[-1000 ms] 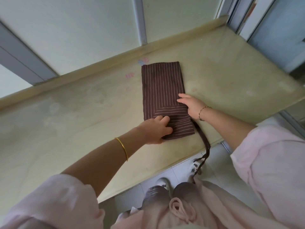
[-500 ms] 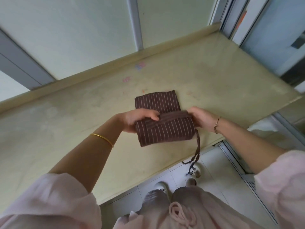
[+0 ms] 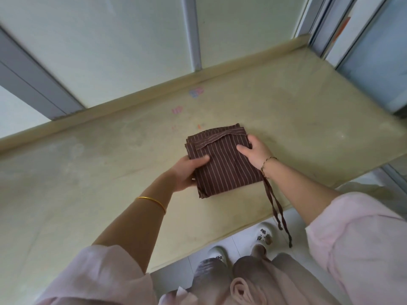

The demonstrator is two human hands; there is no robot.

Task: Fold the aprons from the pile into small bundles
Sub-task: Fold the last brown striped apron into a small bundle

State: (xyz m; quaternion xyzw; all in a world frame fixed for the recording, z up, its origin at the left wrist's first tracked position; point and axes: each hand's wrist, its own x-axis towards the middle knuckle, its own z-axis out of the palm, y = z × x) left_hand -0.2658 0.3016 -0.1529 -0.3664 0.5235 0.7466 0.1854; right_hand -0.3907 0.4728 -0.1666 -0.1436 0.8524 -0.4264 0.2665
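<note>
Near the beige countertop's (image 3: 92,172) near edge, my left hand (image 3: 187,172) and right hand (image 3: 255,150) gripped opposite sides of the folded brown striped apron (image 3: 226,170), its ties (image 3: 278,209) dangling off the edge.

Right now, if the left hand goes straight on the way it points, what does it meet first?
The left hand grips the folded apron, so that first; past it, probably the right hand.

both arms extended forward; left hand (image 3: 185,172) grips apron (image 3: 224,171) edge, right hand (image 3: 255,153) grips opposite edge.
</note>
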